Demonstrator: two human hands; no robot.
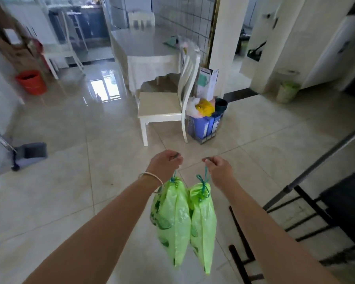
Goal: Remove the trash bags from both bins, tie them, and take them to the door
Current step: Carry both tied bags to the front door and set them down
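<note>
Two light green trash bags hang side by side in front of me above the tiled floor, both drawn closed with teal drawstrings. My left hand (165, 162), with a silver bangle on the wrist, grips the drawstring of the left bag (171, 220). The cord of the right bag (203, 226) is pinched in my right hand (218, 168). A small bin (287, 91) lined with green plastic stands far right by a white wall. A dark bin (221, 105) sits behind the chair.
A white chair (162, 107) and a covered table (150, 58) stand straight ahead. Blue folders and a yellow bag (205, 119) sit right of the chair. A black rack (326, 210) fills the right edge. A red bucket (31, 82) and a grey dustpan (30, 153) are on the left.
</note>
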